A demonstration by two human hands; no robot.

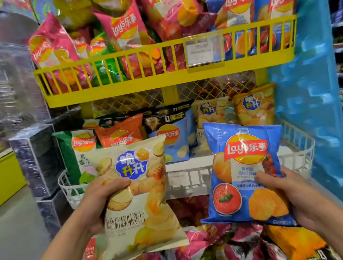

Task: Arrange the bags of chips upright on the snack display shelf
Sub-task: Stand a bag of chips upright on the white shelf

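We hold two chip bags in front of the display. Our left hand (100, 202) grips the cream bag (137, 200) at its left edge, about mid-height, thumb across the front and fingers behind; most of the bag sits to the right of the grip and stands nearly upright, leaning a little. Our right hand (292, 195) grips the blue bag (247, 173) at its lower right side, thumb on the front, fingers hidden behind; the bag rises up and to the left of that hand, tilted slightly.

We judge both bags light, puffed with air, and soft, with slick crinkly film and brittle chips inside, so a gentle pinch at a side edge or the sealed top seam should serve better than a squeeze across the middle.

Both bags hang just before the white basket (188, 180), whose front row shows open room. Above it the yellow basket (166, 78) is crowded, and a lower bin (211, 258) holds jumbled bags.
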